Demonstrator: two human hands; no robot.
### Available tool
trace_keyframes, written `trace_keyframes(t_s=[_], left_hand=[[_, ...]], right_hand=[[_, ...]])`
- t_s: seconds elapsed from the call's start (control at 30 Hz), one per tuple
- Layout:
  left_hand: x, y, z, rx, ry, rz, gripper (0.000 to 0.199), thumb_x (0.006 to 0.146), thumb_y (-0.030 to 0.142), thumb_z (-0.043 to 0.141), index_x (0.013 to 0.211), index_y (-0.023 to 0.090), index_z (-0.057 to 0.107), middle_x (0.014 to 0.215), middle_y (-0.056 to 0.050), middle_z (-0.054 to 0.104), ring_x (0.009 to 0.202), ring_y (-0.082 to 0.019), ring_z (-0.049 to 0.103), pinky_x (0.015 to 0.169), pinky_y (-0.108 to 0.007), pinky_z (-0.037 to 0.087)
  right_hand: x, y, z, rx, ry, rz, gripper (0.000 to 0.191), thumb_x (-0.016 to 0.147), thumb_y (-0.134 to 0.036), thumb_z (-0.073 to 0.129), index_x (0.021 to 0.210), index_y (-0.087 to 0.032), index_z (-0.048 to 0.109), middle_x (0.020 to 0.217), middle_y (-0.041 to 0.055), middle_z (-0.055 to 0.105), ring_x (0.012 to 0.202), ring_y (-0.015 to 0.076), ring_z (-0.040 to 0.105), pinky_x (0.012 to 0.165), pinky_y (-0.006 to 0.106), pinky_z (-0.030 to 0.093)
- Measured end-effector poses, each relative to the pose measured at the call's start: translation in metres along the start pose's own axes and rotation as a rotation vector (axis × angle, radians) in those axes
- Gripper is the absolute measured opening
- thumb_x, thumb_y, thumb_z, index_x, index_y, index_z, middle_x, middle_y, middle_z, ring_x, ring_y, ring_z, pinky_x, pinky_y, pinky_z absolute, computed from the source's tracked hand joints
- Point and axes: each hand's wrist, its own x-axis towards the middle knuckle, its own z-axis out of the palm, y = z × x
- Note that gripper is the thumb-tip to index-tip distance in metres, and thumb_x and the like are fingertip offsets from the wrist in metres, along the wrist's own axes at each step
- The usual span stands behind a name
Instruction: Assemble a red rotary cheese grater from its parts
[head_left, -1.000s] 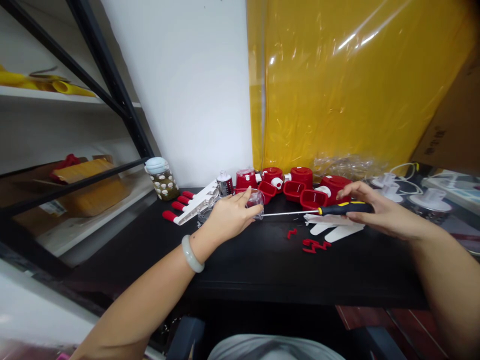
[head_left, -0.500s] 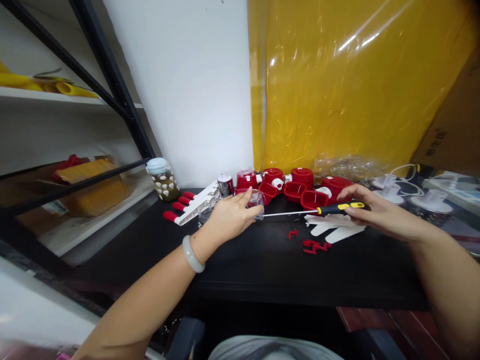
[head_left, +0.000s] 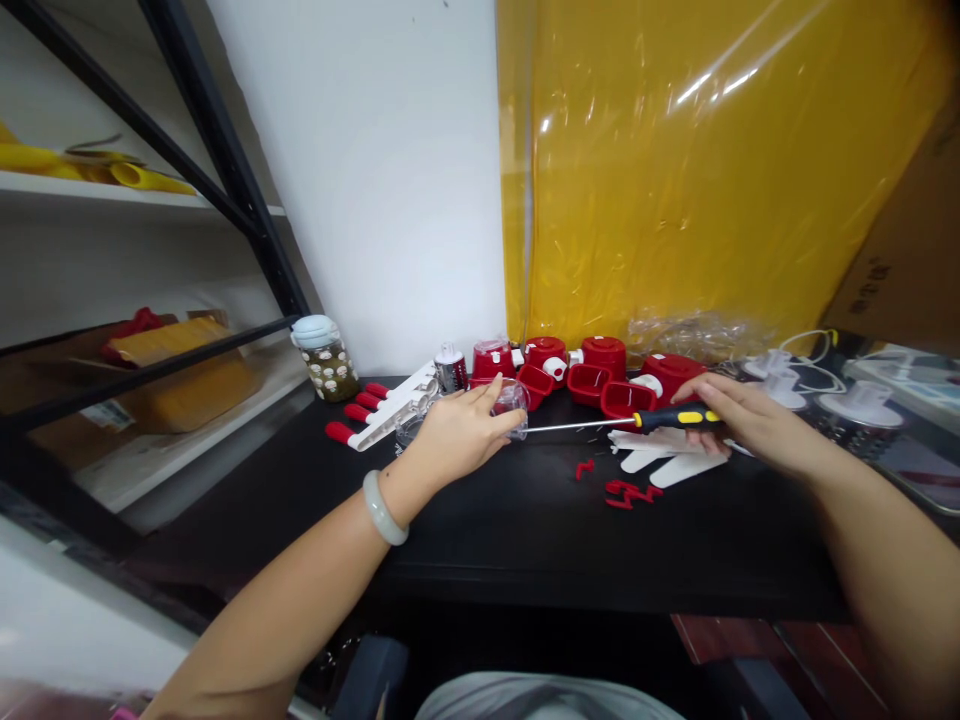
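Clear plastic, rounded and see-through, and here it sits: the clear part point(head_left: 513, 398) is in the left hand point(head_left: 461, 432), just over the counter point(head_left: 525, 540), fingers closed around its side. In from the other side comes the screwdriver point(head_left: 679, 416), near level, slim shank pointing straight at it; whether the tip is seated in a screw, I cannot tell. And there's the change: the right hand point(head_left: 757, 418) has shifted its hold on the black-and-yellow handle, its fingers now lying over and under it, while the shank keeps its line, so it looks like a fresh grip for turning and the two pieces stay lined up. Just below the handle, white flat pieces point(head_left: 690, 467) lie fanned out, with small red pieces point(head_left: 632, 490) nearer the body. Behind, red housings point(head_left: 603, 354) stand in a row, open red trays point(head_left: 628, 399) in front of them. Over on the left, white parts with red ends point(head_left: 394, 415) lie side by side, and beyond them a bottle point(head_left: 328, 368) (pale blue lid, spotted sides) stands upright.
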Motion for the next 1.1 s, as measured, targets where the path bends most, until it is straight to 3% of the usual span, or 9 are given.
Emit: trace_keyframes(t_s=[0.13, 0.3, 0.43, 0.53, 0.63, 0.77, 0.87, 0.93, 1.1], left_hand=[[-0.001, -0.001, 0.000, 0.010, 0.008, -0.006, 0.024, 0.088, 0.035, 0.064, 0.110, 0.027, 0.067, 0.133, -0.016, 0.062, 0.106, -0.028, 0.069, 0.081, -0.039, 0.056], [-0.001, -0.006, -0.001, 0.005, -0.013, -0.025, 0.025, 0.090, 0.038, 0.061, 0.113, 0.028, 0.066, 0.133, -0.015, 0.061, 0.105, -0.026, 0.069, 0.079, -0.036, 0.055], [0.006, -0.007, -0.013, -0.009, -0.088, -0.024, 0.029, 0.089, 0.040, 0.062, 0.115, 0.028, 0.063, 0.133, -0.013, 0.061, 0.099, -0.025, 0.069, 0.072, -0.032, 0.054], [0.017, -0.003, -0.030, 0.000, -0.135, -0.030, 0.029, 0.087, 0.038, 0.064, 0.113, 0.026, 0.064, 0.129, -0.013, 0.062, 0.087, -0.022, 0.070, 0.066, -0.031, 0.052], [0.028, 0.001, -0.046, 0.065, -0.189, -0.015, 0.021, 0.084, 0.032, 0.066, 0.104, 0.024, 0.066, 0.116, -0.013, 0.066, 0.082, -0.024, 0.069, 0.060, -0.030, 0.049], [0.033, -0.001, -0.052, 0.095, -0.216, 0.015, 0.022, 0.083, 0.033, 0.066, 0.104, 0.025, 0.065, 0.099, -0.010, 0.068, 0.076, -0.023, 0.067, 0.056, -0.029, 0.045], [0.032, -0.008, -0.048, 0.104, -0.204, 0.023, 0.025, 0.084, 0.037, 0.066, 0.106, 0.025, 0.065, 0.096, -0.008, 0.068, 0.071, -0.022, 0.065, 0.056, -0.030, 0.044], [0.032, -0.011, -0.046, 0.111, -0.198, 0.028, 0.028, 0.083, 0.038, 0.066, 0.109, 0.026, 0.065, 0.095, -0.008, 0.068, 0.071, -0.023, 0.066, 0.055, -0.031, 0.044], [0.033, -0.011, -0.047, 0.126, -0.199, 0.026, 0.026, 0.083, 0.038, 0.067, 0.106, 0.025, 0.065, 0.097, -0.008, 0.067, 0.071, -0.022, 0.066, 0.054, -0.029, 0.042]], right_hand=[[-0.006, -0.006, 0.005, 0.106, 0.062, -0.025, 0.041, 0.077, -0.060, 0.068, 0.100, -0.031, 0.051, 0.092, -0.0035, 0.054, 0.058, 0.0071, 0.049, 0.046, 0.017, 0.043], [-0.015, -0.008, -0.005, 0.287, 0.005, -0.124, 0.042, 0.068, -0.038, 0.084, 0.096, -0.030, 0.052, 0.111, -0.0016, 0.055, 0.078, 0.0107, 0.058, 0.063, 0.020, 0.051], [-0.010, -0.002, -0.014, 0.259, 0.027, -0.114, 0.033, 0.079, -0.045, 0.073, 0.102, -0.030, 0.056, 0.083, -0.0013, 0.064, 0.063, 0.0114, 0.060, 0.056, 0.022, 0.048], [-0.002, 0.001, -0.011, 0.127, 0.136, -0.112, 0.035, 0.086, -0.058, 0.060, 0.102, -0.026, 0.057, 0.057, -0.0024, 0.061, 0.042, 0.0122, 0.053, 0.041, 0.022, 0.038], [0.003, 0.000, -0.004, 0.081, 0.204, -0.071, 0.043, 0.090, -0.065, 0.045, 0.093, -0.024, 0.058, 0.047, -0.0019, 0.056, 0.032, 0.0120, 0.044, 0.034, 0.023, 0.032], [0.000, -0.006, 0.000, 0.358, 0.241, 0.022, 0.035, 0.082, -0.061, 0.060, 0.090, -0.028, 0.052, 0.065, -0.0038, 0.060, 0.044, 0.0113, 0.054, 0.040, 0.021, 0.041], [-0.007, -0.012, -0.002, 0.563, 0.152, -0.007, 0.047, 0.063, -0.040, 0.084, 0.092, -0.031, 0.049, 0.094, -0.0057, 0.063, 0.071, 0.0126, 0.066, 0.057, 0.021, 0.054], [-0.010, -0.014, -0.003, 0.579, 0.119, -0.061, 0.051, 0.060, -0.032, 0.087, 0.092, -0.031, 0.048, 0.101, -0.0057, 0.062, 0.085, 0.0130, 0.066, 0.070, 0.022, 0.056], [-0.001, -0.008, 0.001, 0.299, 0.158, -0.108, 0.034, 0.081, -0.055, 0.067, 0.092, -0.028, 0.050, 0.063, -0.0053, 0.062, 0.046, 0.0121, 0.057, 0.044, 0.022, 0.043]])
